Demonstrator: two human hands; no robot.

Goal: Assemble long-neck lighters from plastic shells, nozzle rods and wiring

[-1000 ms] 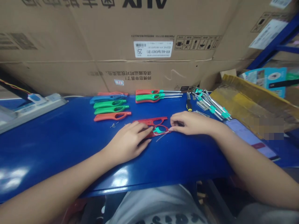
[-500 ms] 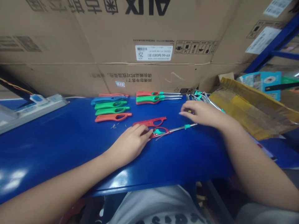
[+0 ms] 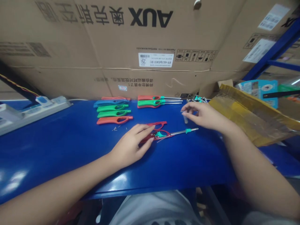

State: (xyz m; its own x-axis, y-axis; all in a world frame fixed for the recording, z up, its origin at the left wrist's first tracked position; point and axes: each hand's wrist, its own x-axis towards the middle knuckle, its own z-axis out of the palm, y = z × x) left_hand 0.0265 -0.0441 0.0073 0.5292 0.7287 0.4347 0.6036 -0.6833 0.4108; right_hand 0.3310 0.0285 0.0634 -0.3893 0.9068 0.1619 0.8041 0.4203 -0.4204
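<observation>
My left hand (image 3: 132, 142) lies over the handle of an opened red gas lighter (image 3: 166, 135), thumb on the near side and fingers on the far side. The lighter's teal trigger, thin wires and metal tube with a teal collar show to the right of the fingers. The other red shell half (image 3: 161, 124) lies just behind it, partly covered by my fingers. My right hand (image 3: 199, 115) is above the table to the right, pinching a small, clear, narrow piece (image 3: 186, 118) that points downward. What kind of piece it is, I cannot make out.
Red, blue and green lighter shells (image 3: 113, 108) lie stacked at the back left. Several lighters with metal tubes (image 3: 150, 103) lie beside them. Tiny metal bits (image 3: 114, 128) lie nearby. A power strip (image 3: 35, 112) is at left, a taped carton (image 3: 253, 118) at right, a large box (image 3: 112, 47) behind.
The clear piece now shows in my right hand, which has moved little. My left hand's fingers have spread further around the lighter handle. The view has tilted slightly upward.
</observation>
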